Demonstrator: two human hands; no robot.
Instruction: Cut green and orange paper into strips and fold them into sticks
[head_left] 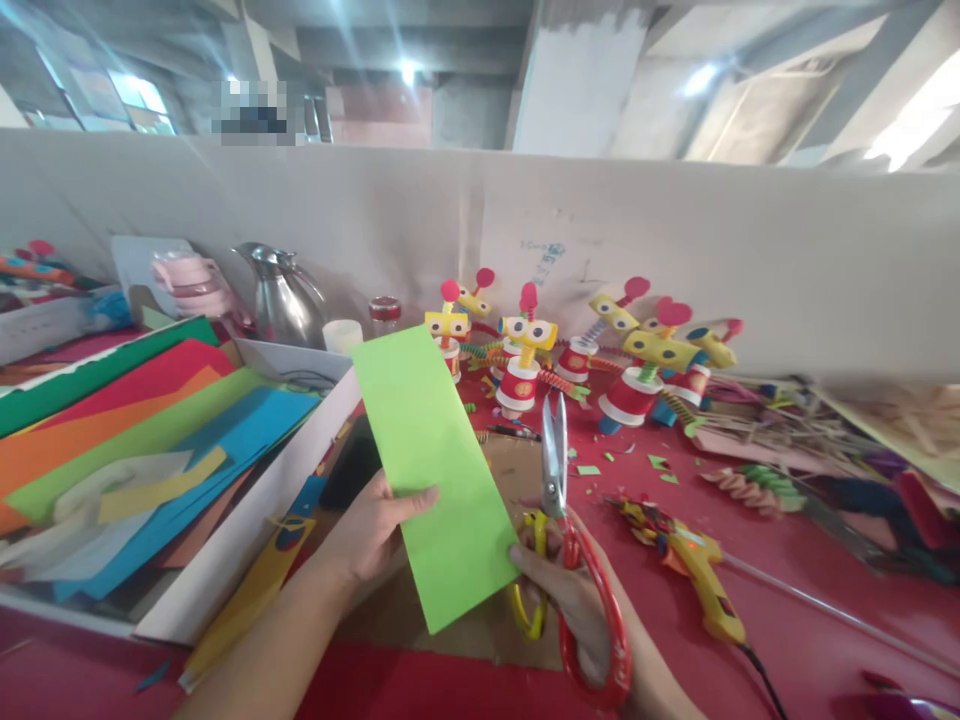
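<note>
A long light green sheet of paper (439,480) is held up in front of me. My left hand (382,525) grips its left edge, thumb on the face and fingers behind. My right hand (566,585) is wrapped around scissors (555,455) with a large red handle, their blades pointing up and nearly closed. The thumb of that hand touches the sheet's lower right edge. A yellow loop (534,630) shows beside the same hand; I cannot tell whether it belongs to the scissors. Beneath the sheet lies a brown cardboard piece (521,640).
A white box (247,490) of coloured paper (142,385) stands left. Several paper-cup figures (519,380) stand at the back. A yellow glue gun (701,580) lies right, its cord trailing forward. Behind are a steel jug (285,300) and a white partition (375,210). Green scraps (589,470) litter the red table.
</note>
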